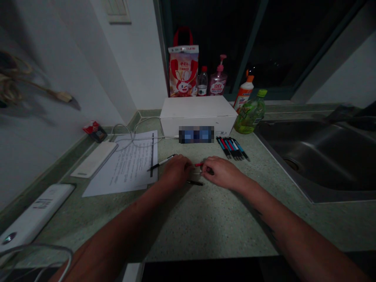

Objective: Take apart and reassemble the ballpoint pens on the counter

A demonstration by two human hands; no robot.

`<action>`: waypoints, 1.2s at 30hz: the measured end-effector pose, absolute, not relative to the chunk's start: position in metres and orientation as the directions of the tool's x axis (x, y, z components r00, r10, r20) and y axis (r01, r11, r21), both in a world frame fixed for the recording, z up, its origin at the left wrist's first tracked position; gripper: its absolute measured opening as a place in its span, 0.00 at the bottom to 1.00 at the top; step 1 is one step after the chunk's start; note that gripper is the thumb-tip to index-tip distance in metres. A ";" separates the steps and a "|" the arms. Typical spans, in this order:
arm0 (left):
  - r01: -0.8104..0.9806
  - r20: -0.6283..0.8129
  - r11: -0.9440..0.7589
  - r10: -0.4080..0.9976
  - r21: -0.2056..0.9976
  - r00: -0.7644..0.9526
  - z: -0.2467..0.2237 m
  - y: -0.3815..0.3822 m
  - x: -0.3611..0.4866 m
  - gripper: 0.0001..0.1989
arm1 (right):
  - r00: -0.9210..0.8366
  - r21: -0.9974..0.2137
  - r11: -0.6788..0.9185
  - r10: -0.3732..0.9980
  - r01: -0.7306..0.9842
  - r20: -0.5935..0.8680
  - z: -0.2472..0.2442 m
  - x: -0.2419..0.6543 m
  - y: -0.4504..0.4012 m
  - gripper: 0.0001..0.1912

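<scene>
My left hand point(176, 171) and my right hand point(221, 171) face each other low over the counter, fingers closed in a pinch. Between their fingertips shows a thin pale rod point(197, 173), too small and dim to make out well. A short red pen piece point(199, 165) shows just behind it, beside my right fingertips. A black pen piece point(195, 183) lies on the counter below the gap, partly behind my left hand. Left of that hand, a white-and-black pen point(161, 163) lies slanted across the edge of a printed sheet point(129, 164).
Several pens point(232, 149) lie in a row right of centre. Behind them stand a white box point(198, 107) and a green bottle point(249, 115). A sink point(323, 152) borders the right. On the left are a white power bank point(95, 158), cables and a power strip point(38, 211).
</scene>
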State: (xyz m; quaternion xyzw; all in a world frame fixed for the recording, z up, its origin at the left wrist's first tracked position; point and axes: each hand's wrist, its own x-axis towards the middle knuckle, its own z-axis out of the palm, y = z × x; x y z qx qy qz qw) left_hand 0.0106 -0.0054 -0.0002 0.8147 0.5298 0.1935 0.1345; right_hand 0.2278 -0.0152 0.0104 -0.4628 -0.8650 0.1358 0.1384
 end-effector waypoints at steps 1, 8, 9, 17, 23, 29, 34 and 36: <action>0.811 0.182 -0.400 0.917 0.427 0.356 0.001 -0.005 0.009 0.05 | -0.539 -0.374 0.541 0.834 0.754 0.119 0.011 0.226 -0.017 0.03; 0.795 0.202 -0.405 0.914 0.451 0.351 0.005 -0.006 0.005 0.04 | -0.629 -0.350 0.606 0.775 0.714 0.057 0.012 0.208 -0.031 0.09; 0.786 0.202 -0.413 0.911 0.460 0.360 0.005 -0.007 0.005 0.03 | -0.631 -0.341 0.609 0.773 0.716 0.055 0.012 0.207 -0.032 0.08; 0.691 0.209 -0.521 0.848 0.501 0.487 0.003 -0.011 0.007 0.05 | -0.486 -0.380 0.502 0.862 0.777 0.145 0.021 0.227 -0.020 0.04; 0.699 0.201 -0.514 0.852 0.497 0.484 0.005 -0.009 0.007 0.08 | -0.433 -0.538 0.426 0.893 0.727 0.120 0.017 0.225 -0.021 0.05; 0.718 0.234 -0.477 0.878 0.507 0.417 0.009 -0.012 0.008 0.07 | -0.419 -0.657 0.366 0.904 0.659 0.084 0.015 0.221 -0.018 0.13; 0.728 0.224 -0.442 0.896 0.524 0.383 0.009 -0.014 0.009 0.08 | -0.332 -0.687 0.353 0.928 0.635 0.169 0.011 0.218 -0.018 0.03; 0.728 0.223 -0.432 0.901 0.533 0.371 0.009 -0.014 0.008 0.08 | -0.295 -0.702 0.329 0.939 0.632 0.174 0.010 0.217 -0.019 0.07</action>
